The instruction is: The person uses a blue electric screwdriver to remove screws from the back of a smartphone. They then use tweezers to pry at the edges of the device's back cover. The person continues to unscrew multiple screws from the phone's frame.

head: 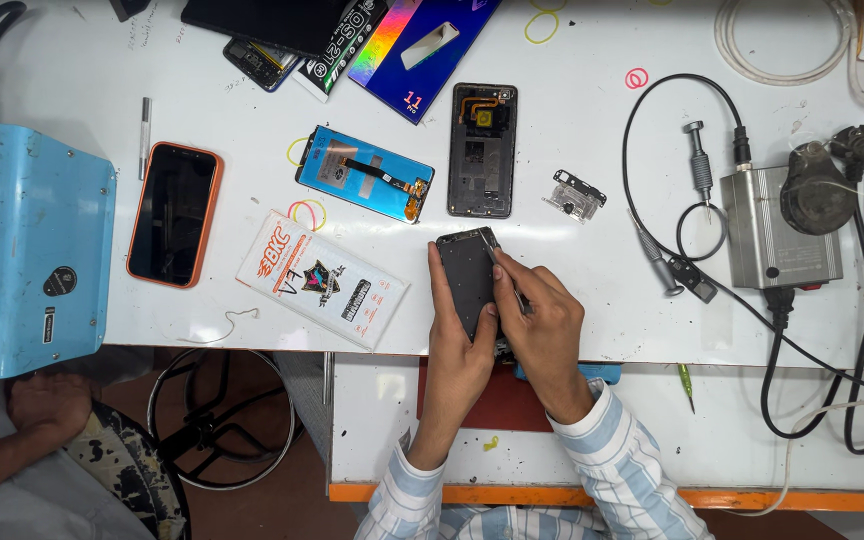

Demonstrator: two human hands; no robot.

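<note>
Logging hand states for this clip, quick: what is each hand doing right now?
Left hand: closed around the dark phone body, holding it.
Right hand: closed, fingers pressed on the phone's right edge, seemingly pinching a thin tool.

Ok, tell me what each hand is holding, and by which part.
Left hand grips the dark phone body by its lower end. Right hand touches its right edge; any tool is unclear.
</note>
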